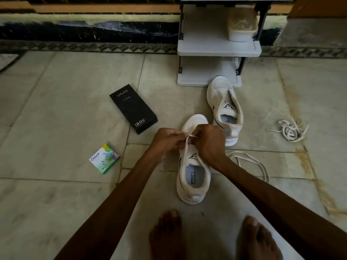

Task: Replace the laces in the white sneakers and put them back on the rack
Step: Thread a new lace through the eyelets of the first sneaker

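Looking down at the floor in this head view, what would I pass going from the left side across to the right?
Odonil box → black vivo box → nearer sneaker, where the left hand and right hand pinch its lace → second sneaker → tangled laces.

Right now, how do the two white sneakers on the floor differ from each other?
The near sneaker has a lace running up it, pinched by the left hand and right hand; the far sneaker shows no lace and is untouched. The near sneaker lies by the person's feet; the far sneaker's toe reaches the rack base. Both are white, upright, toes toward the rack.
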Demonstrator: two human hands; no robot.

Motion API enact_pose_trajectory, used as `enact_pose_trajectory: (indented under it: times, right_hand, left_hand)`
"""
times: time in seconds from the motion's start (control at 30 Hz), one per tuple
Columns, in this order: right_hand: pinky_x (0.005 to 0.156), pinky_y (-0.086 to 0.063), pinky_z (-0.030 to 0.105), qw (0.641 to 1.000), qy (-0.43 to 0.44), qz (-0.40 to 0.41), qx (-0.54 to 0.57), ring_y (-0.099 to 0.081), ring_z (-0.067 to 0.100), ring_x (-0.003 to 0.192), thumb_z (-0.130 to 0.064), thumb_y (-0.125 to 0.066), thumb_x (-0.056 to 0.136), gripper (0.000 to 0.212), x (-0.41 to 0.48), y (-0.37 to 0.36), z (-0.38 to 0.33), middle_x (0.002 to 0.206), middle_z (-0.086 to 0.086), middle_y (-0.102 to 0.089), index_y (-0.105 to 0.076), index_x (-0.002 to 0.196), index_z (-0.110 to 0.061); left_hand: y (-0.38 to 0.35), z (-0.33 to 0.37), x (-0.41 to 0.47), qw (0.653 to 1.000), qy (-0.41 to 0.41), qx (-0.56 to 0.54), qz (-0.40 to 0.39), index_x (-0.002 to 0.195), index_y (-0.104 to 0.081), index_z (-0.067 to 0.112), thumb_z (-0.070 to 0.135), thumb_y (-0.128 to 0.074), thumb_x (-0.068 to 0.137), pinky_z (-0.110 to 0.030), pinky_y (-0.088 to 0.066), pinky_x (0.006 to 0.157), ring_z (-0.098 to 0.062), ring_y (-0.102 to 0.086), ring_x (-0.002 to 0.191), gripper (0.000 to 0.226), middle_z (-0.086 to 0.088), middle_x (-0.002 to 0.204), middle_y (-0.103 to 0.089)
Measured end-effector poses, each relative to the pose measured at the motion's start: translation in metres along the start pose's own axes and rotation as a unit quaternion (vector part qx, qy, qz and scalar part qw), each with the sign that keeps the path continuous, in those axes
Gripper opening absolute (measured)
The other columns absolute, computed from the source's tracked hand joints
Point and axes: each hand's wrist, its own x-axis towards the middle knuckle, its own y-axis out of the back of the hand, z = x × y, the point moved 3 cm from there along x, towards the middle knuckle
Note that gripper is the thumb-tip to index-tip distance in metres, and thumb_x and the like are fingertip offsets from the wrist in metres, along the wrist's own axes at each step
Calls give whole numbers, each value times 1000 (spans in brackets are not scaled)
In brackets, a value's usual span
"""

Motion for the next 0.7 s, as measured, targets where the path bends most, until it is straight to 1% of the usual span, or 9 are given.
enact_pose_trajectory:
  times: [0.13,0.23,0.3,0.37,0.43,0.5,0.57,0.63,0.7]
  right_hand:
    - [62,-52,37,997,47,-26,-51,-64,24,67,-14,-73,75,5,2,0,-3,70,4,-70,-71,75,-18]
    - [60,-50,34,996,81,-24,-40,-62,21,63,-9,-67,79,11,2,8,-2,67,2,-68,-69,71,-17]
    - [59,-48,32,996,84,24,26,-60,18,58,-11,-63,85,17,-4,19,-4,63,2,-66,-67,69,-13]
    - [55,-50,31,983,21,57,171,-62,18,54,-15,-57,93,26,-14,28,-4,61,5,-66,-67,72,-4]
    - [55,-56,37,969,-56,14,239,-64,23,52,-21,-57,95,34,-22,30,-4,59,9,-67,-67,71,0]
    - [58,-57,42,977,-79,-75,183,-64,26,54,-30,-63,89,38,-24,28,-7,59,12,-67,-67,67,0]
    - [57,-54,35,981,-82,-132,114,-64,23,56,-41,-72,81,42,-25,27,-13,61,11,-68,-71,66,-2]
    - [54,-49,30,986,-61,-142,67,-63,19,56,-47,-75,76,43,-25,22,-17,61,9,-68,-73,66,-5]
    - [54,-47,31,989,-53,-130,40,-56,15,49,-39,-76,75,37,-25,15,-17,58,8,-66,-70,63,-5]
  left_hand:
    - [-3,2,3,998,-40,47,27,95,-72,1,12,-76,82,-25,-58,66,-20,-74,75,18,-11,85,-75]
    - [-5,4,3,992,-73,89,54,92,-73,5,17,-75,82,-23,-58,65,-17,-72,71,15,-8,81,-74]
    - [-6,-3,4,994,-61,70,65,92,-73,8,20,-73,84,-21,-55,65,-13,-70,70,15,-5,80,-73]
    - [-6,-13,4,998,-25,18,57,93,-73,7,21,-70,86,-23,-54,69,-12,-65,70,17,-3,76,-70]
    - [-6,-18,5,998,7,-57,30,95,-71,2,18,-68,87,-27,-54,72,-14,-60,69,19,-3,71,-65]
    - [-7,-18,4,994,24,-108,8,92,-70,3,14,-66,88,-27,-53,73,-13,-59,67,12,-3,68,-63]
    - [-6,-18,3,992,33,-124,2,83,-70,8,14,-65,89,-28,-55,75,-14,-60,69,9,-4,70,-64]
    - [-2,-19,3,991,43,-129,1,85,-70,6,14,-65,89,-28,-55,71,-15,-60,70,10,-6,73,-64]
    - [2,-15,7,992,47,-116,-13,87,-70,4,13,-65,89,-25,-52,65,-14,-57,67,10,-6,71,-62]
